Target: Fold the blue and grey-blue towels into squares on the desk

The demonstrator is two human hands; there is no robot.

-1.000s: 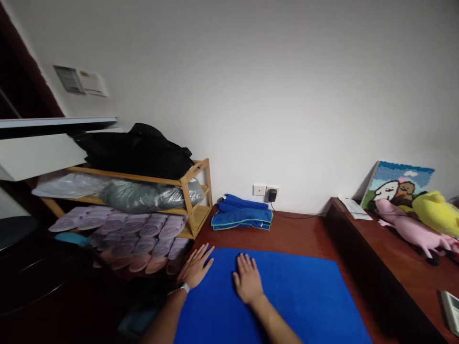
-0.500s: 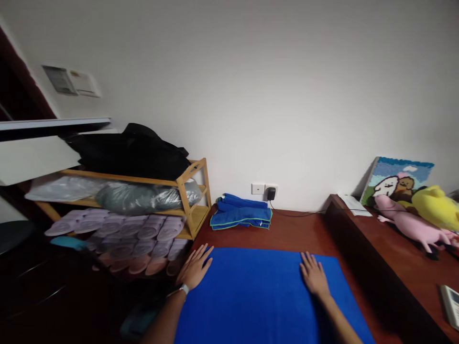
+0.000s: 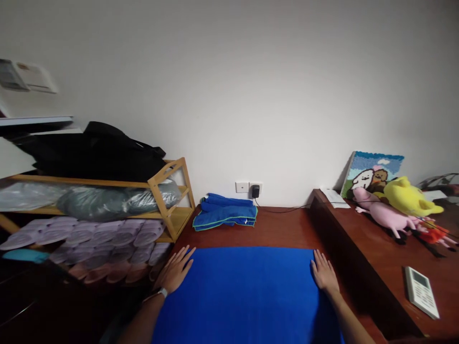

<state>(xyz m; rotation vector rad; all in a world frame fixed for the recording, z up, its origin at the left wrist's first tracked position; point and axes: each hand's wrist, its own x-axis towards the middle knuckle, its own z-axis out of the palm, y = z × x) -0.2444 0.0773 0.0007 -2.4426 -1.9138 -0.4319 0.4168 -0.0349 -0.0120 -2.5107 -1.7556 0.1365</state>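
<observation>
A plain blue cloth (image 3: 247,291) lies spread flat on the reddish-brown table (image 3: 283,227). My left hand (image 3: 177,270) rests at the cloth's far left corner, palm down with fingers spread, a band on its wrist. At the far right corner lies my right hand (image 3: 325,273), also flat, fingers stretched out. Neither hand grips anything. Behind the cloth, near the wall, is a folded pile of blue cloths (image 3: 225,212) with green edging.
Left of the table stands a wooden rack (image 3: 177,222) with slippers, plastic-wrapped items and a black bag (image 3: 96,153). A raised ledge on the right bears plush toys (image 3: 405,196), a picture (image 3: 375,172) and a white remote (image 3: 421,291). A black charger (image 3: 255,191) is plugged into the wall.
The view has turned to the right. My right hand has moved outward from on top of the cloth to its right corner; my left hand stays flat at the left corner.
</observation>
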